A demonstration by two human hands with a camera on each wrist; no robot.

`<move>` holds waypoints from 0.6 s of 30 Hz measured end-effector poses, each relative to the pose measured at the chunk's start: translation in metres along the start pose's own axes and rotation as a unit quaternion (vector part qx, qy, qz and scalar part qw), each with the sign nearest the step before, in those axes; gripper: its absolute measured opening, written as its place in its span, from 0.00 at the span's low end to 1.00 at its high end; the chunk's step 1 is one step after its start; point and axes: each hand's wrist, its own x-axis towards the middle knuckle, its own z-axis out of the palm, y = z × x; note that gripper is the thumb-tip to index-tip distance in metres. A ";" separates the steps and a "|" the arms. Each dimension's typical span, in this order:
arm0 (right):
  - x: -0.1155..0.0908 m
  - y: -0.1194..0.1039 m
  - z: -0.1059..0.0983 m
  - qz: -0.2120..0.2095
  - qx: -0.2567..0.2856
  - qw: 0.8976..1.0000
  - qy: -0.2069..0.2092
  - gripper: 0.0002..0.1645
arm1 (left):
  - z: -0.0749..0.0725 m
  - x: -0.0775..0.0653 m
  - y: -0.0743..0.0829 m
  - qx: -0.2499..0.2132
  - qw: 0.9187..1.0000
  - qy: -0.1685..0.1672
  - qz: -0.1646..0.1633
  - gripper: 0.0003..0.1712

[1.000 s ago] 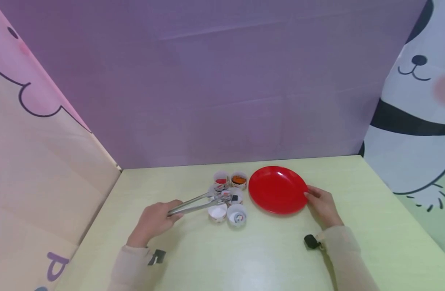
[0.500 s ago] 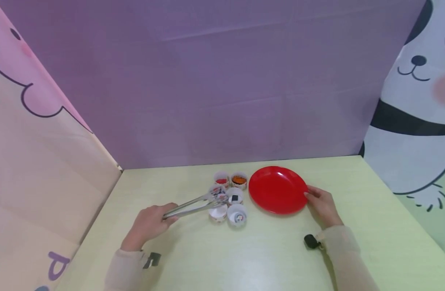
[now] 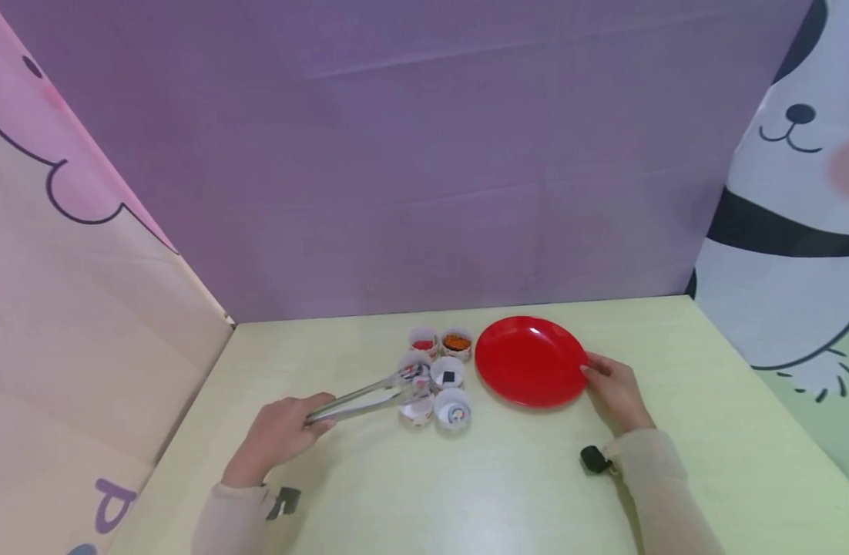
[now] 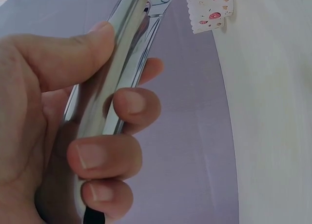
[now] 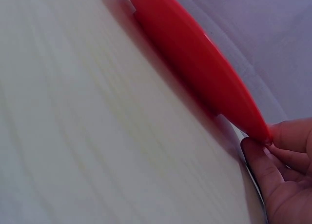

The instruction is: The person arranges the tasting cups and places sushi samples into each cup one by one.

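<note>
My left hand (image 3: 277,435) grips a pair of metal tongs (image 3: 358,411), thumb on one side and curled fingers on the other in the left wrist view. The tongs' heads stand apart over the two left-hand cups of the group; whether anything lies between them is too small to tell. Beneath them are the middle-left paper cup (image 3: 405,361) and the front-left paper cup (image 3: 416,416), both partly covered. On the right, my right hand (image 3: 617,391) pinches the rim of a red plate (image 3: 528,362) between thumb and fingers. No food shows on the plate.
Behind the tongs are a cup with red pieces (image 3: 423,344) and a cup with orange bits (image 3: 456,344). A cup with a black piece (image 3: 448,376) and a cup with a printed bottom (image 3: 454,411) stand beside the plate. A purple backdrop (image 3: 424,193) borders the table (image 3: 452,493).
My left hand has drawn the tongs left and slightly toward me, from over the middle cups to the left-hand ones. The right hand and plate stay nearly still.
</note>
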 end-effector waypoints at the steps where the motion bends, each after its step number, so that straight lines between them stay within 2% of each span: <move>1: 0.000 0.000 0.000 0.000 0.002 1.000 0.000 0.31 | 0.000 -0.001 0.000 -0.001 1.000 -0.001 0.001 0.15; 6: -0.002 -0.002 0.000 0.002 0.020 1.000 -0.003 0.30 | 0.000 -0.002 0.000 0.003 1.000 -0.006 0.002 0.16; 18: -0.003 -0.003 0.000 -0.003 0.012 1.000 -0.002 0.30 | -0.001 -0.006 0.001 0.000 1.000 -0.010 0.002 0.15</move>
